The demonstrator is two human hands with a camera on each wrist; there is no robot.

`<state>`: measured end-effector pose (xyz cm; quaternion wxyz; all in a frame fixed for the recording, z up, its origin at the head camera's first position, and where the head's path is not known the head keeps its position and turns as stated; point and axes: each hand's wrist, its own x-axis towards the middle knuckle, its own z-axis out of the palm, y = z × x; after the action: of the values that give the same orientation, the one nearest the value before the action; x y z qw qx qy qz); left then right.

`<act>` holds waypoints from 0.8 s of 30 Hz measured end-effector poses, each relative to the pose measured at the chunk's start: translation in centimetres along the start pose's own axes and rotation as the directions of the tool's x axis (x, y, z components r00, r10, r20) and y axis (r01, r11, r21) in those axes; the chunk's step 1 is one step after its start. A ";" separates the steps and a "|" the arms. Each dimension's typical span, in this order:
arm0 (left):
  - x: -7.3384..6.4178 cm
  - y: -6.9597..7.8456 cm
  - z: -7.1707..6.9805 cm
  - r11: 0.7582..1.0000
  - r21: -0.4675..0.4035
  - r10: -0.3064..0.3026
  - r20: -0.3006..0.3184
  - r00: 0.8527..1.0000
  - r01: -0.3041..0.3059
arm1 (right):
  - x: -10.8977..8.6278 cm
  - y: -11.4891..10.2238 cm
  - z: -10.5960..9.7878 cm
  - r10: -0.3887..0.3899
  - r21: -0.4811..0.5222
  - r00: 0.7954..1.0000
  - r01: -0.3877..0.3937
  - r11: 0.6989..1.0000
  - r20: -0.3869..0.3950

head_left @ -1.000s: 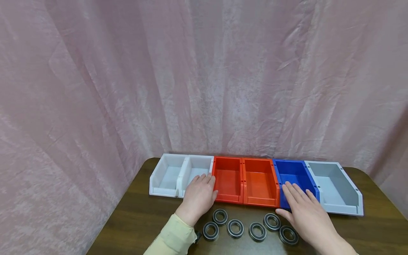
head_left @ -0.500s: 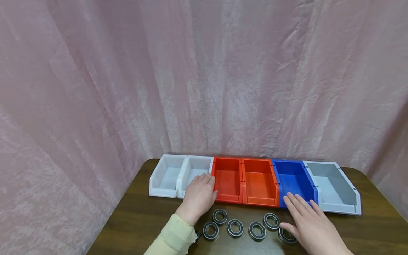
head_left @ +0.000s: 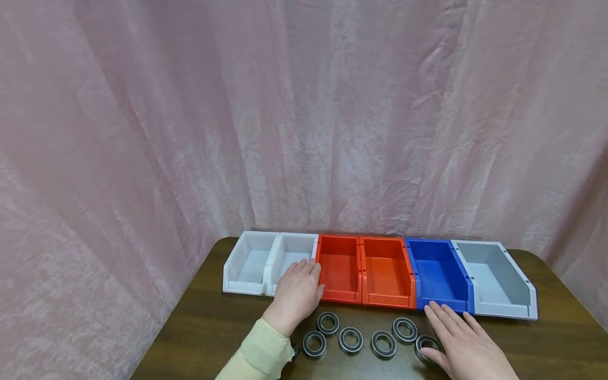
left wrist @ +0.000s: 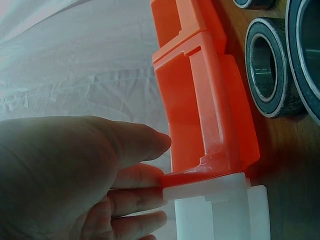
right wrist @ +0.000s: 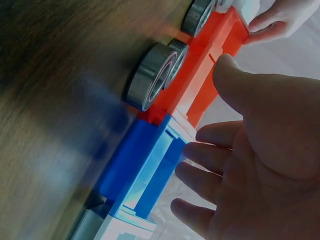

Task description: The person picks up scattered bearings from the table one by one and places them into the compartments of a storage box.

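The left hand is resting between a white bin and a red bin; the right hand is lying by the near edge of a blue bin. Both are gripping nothing. Six metal rings are sitting nearer. The person is probably steadying bins; lifting a ring would call for curling fingers.

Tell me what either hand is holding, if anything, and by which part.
Nothing is held: the left hand is where a white bin meets a red bin, the right hand near the front of the blue bin.
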<state>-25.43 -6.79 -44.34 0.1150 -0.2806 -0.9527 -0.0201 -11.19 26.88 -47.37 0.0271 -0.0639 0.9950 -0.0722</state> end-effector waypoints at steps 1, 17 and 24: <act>0.0 0.0 0.0 1.000 -0.003 -0.003 0.002 1.000 0.003 | 0.1 0.0 0.0 0.005 0.006 1.000 -0.005 1.000 0.015; 0.1 0.0 0.3 1.000 0.028 0.009 -0.013 1.000 -0.009 | 0.8 0.3 0.9 0.013 0.059 0.990 -0.021 0.998 0.142; 0.1 0.0 0.2 1.000 0.029 0.012 -0.015 1.000 -0.012 | 1.0 0.5 1.4 0.004 0.092 0.986 -0.020 0.996 0.165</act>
<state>-25.52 -6.74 -44.51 0.1263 -0.2843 -0.9503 -0.0077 -12.18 27.00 -48.85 0.1127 -0.0622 0.9852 -0.1130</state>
